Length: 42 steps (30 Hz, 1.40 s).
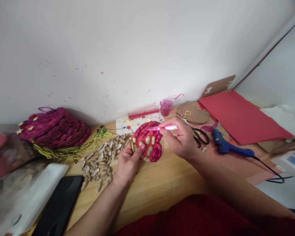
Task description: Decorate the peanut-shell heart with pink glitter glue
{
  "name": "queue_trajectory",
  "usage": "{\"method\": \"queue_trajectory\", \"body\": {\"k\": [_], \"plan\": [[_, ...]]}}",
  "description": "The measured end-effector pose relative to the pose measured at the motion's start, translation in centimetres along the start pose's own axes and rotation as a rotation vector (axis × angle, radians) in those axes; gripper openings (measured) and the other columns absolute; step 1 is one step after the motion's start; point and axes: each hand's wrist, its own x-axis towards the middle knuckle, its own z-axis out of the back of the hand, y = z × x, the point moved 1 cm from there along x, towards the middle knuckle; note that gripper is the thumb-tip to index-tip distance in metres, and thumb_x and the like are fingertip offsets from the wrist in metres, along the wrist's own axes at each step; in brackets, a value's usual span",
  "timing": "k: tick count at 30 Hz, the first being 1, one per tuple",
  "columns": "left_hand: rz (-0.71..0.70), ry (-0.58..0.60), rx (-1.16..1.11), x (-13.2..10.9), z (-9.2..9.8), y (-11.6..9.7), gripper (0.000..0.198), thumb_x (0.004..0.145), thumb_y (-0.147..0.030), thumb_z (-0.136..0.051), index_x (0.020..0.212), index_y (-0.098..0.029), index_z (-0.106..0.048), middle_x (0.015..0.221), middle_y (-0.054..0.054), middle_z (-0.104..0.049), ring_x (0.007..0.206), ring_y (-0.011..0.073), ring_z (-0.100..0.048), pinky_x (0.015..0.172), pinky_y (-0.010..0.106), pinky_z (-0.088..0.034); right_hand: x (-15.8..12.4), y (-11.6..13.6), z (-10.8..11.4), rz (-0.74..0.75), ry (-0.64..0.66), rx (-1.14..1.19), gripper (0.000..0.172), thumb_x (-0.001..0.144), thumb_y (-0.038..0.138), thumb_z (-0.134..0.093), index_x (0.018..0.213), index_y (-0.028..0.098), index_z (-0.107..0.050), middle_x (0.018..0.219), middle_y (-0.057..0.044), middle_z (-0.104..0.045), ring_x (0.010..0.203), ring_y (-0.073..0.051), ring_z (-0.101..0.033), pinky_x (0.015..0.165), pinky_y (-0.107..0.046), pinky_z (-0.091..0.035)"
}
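Note:
In the head view my left hand grips the lower left edge of a red round craft piece covered with peanut shells. Its shells along the top and right rim are magenta; those in the middle and lower left are bare tan. A white-handled paintbrush is pinched in my right hand, its pink-stained tip over the upper part of the piece. Whether the bristles touch a shell I cannot tell. Beyond my right hand stands a small plastic cup stained with magenta paint.
Loose peanut shells lie left of my hands, near a stack of magenta shell pieces. A blue glue gun, black scissors and red sheets are at right. A black phone lies front left.

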Motion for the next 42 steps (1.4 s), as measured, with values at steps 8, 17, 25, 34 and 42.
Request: {"method": "queue_trajectory", "body": {"k": [8,17,25,34,42], "plan": [[-0.010,0.000,0.040,0.1,0.1,-0.2,0.036,0.081,-0.043,-0.091,0.101,-0.017,-0.077,0.090,0.007,-0.082,0.080,0.0209,-0.076,0.082,0.033,-0.061,-0.2,-0.3,0.0,-0.044,-0.016,0.042,0.003,0.100,0.023,-0.067,0.101,0.026,-0.069,0.094,-0.001,-0.076,0.090,-0.020,-0.070,0.081,-0.036,-0.054],[-0.048,-0.039,0.088,0.1,-0.1,-0.6,0.041,0.077,-0.048,-0.094,0.097,-0.016,-0.077,0.087,0.006,-0.081,0.074,0.0192,-0.073,0.075,0.031,-0.059,-0.1,0.2,0.0,0.024,-0.004,0.042,0.006,0.099,0.021,-0.067,0.102,0.026,-0.068,0.095,-0.002,-0.076,0.088,-0.019,-0.069,0.079,-0.037,-0.052],[-0.084,-0.050,0.156,0.0,0.2,-0.5,0.041,0.080,-0.049,-0.091,0.100,-0.016,-0.078,0.099,0.009,-0.083,0.081,0.0202,-0.075,0.079,0.032,-0.059,-0.2,0.8,-0.3,0.097,0.013,-0.038,0.007,0.098,0.019,-0.068,0.100,0.026,-0.069,0.091,-0.001,-0.077,0.088,-0.021,-0.068,0.083,-0.040,-0.051],[0.018,-0.133,-0.080,0.4,-0.5,-0.8,0.044,0.066,-0.045,-0.100,0.092,-0.017,-0.077,0.083,0.007,-0.083,0.073,0.0236,-0.078,0.069,0.032,-0.063,-0.2,0.4,0.0,0.030,0.003,0.038,0.005,0.098,0.021,-0.068,0.100,0.026,-0.069,0.091,-0.002,-0.077,0.086,-0.020,-0.071,0.079,-0.037,-0.054],[0.072,-0.111,-0.144,0.4,-0.6,-0.8,0.049,0.063,-0.036,-0.102,0.100,-0.017,-0.078,0.091,0.009,-0.085,0.080,0.0269,-0.081,0.081,0.039,-0.066,-0.6,0.7,-0.3,-0.013,0.073,0.026,0.002,0.099,0.025,-0.068,0.099,0.025,-0.070,0.093,-0.001,-0.079,0.085,-0.019,-0.072,0.083,-0.039,-0.053]]}}
